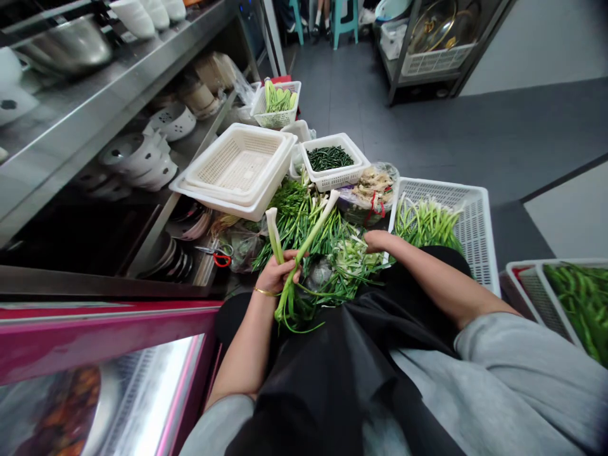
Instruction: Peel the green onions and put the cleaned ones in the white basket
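Note:
My left hand, with a gold bangle at the wrist, is closed round two thick green onions. Their white root ends point up and away from me, and the green leaves bend down toward my lap. To the right, my right hand is over a heap of pale trimmings; its fingers are turned away and hidden, so I cannot tell what they hold. A larger bunch of green onions lies on the floor ahead. Beside my right knee, a white basket holds cleaned-looking green onions.
Stacked white trays stand ahead left, beside a basket of dark green chillies and a bag of pale roots. Red-handled scissors lie by the steel shelf. Green peppers fill a crate at far right.

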Available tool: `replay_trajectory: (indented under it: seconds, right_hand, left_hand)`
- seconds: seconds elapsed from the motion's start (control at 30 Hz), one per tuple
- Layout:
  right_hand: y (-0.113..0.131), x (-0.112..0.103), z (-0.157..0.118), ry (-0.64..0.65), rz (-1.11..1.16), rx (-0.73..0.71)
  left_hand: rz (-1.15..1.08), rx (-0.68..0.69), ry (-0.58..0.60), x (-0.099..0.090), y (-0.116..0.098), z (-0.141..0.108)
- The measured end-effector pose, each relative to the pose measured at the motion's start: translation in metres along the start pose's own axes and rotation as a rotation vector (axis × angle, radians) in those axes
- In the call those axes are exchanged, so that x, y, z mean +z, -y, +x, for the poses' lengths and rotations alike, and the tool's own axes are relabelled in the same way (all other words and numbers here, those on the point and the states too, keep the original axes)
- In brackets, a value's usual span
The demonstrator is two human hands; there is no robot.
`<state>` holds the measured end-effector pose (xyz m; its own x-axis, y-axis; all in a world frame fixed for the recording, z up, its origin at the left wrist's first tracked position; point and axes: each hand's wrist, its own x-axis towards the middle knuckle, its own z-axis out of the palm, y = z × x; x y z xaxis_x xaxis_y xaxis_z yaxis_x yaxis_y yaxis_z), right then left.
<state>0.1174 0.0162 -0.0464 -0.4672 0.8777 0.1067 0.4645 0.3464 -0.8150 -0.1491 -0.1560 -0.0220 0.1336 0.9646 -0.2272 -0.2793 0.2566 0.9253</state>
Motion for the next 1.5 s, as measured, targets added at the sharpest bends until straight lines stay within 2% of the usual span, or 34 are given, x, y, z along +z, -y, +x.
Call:
replay_trajectory:
  seconds: [0.1,0.17,0.23,0.33,0.43,0.5,0.57,0.73,0.83,0.87,0.93,1.0,1.03,1.17,1.27,1.33,1.4,1.43,1.5]
  right_hand:
    - [0.031,-0.001,0.010,0.154,0.172,-0.011]
    - [0.069,0.005,0.022,0.186,0.387,-0.072]
    - [0.110,0.015,0.034,0.175,0.470,-0.148]
    - [0.157,0.033,0.048,0.161,0.267,-0.270]
    - [0.172,0.049,0.062,0.151,0.042,-0.360]
    - [0.165,0.061,0.079,0.133,0.002,-0.350]
    - [0.148,0.073,0.102,0.090,0.026,-0.272]
    - [0.090,0.105,0.167,-0.033,0.210,0.107]
    - [0.071,0.120,0.180,-0.024,0.366,0.247]
    - [0.070,0.124,0.177,0.026,0.409,0.253]
    - [0.072,0.132,0.164,0.218,0.446,0.227]
    - [0.078,0.135,0.147,0.423,0.389,0.149]
    - [0.080,0.135,0.139,0.477,0.321,0.084]
    - [0.081,0.124,0.117,0.430,-0.055,-0.201]
    - [0.079,0.124,0.096,0.466,-0.192,-0.263]
    - [0.078,0.130,0.075,0.487,-0.147,-0.263]
    - [0.074,0.137,0.056,0.520,-0.013,-0.256]
    - [0.070,0.138,0.051,0.566,0.084,-0.246]
    - [0.056,0.135,0.052,0.749,0.310,-0.172]
  left_hand:
    - [0.112,-0.075,0.022,0.004,-0.005,0.008]
    - [0.176,-0.079,0.025,0.008,-0.009,0.016]
    - [0.204,-0.027,-0.028,0.011,-0.013,0.024]
    - [0.252,0.061,-0.151,0.005,-0.015,0.028]
    - [0.243,0.079,-0.180,-0.009,-0.015,0.028]
    - [0.174,0.058,-0.141,-0.020,-0.013,0.031]
    - [0.104,0.028,-0.107,-0.030,-0.010,0.037]
    - [-0.019,-0.079,-0.054,-0.049,0.001,0.061]
    - [-0.076,-0.120,-0.008,-0.058,0.004,0.072]
    - [-0.092,-0.125,-0.003,-0.060,0.005,0.076]
    - [-0.118,-0.113,-0.037,-0.064,0.005,0.082]
    - [-0.110,-0.088,-0.119,-0.068,0.007,0.087]
    - [-0.080,-0.081,-0.164,-0.069,0.008,0.090]
    - [0.098,-0.049,-0.324,-0.070,0.011,0.094]
    - [0.073,0.036,-0.335,-0.065,0.010,0.092]
    - [0.071,0.019,-0.270,-0.061,0.010,0.089]
    - [0.119,-0.033,-0.257,-0.057,0.010,0.084]
    - [0.136,-0.052,-0.265,-0.056,0.009,0.080]
    - [0.132,-0.044,-0.261,-0.058,0.005,0.073]
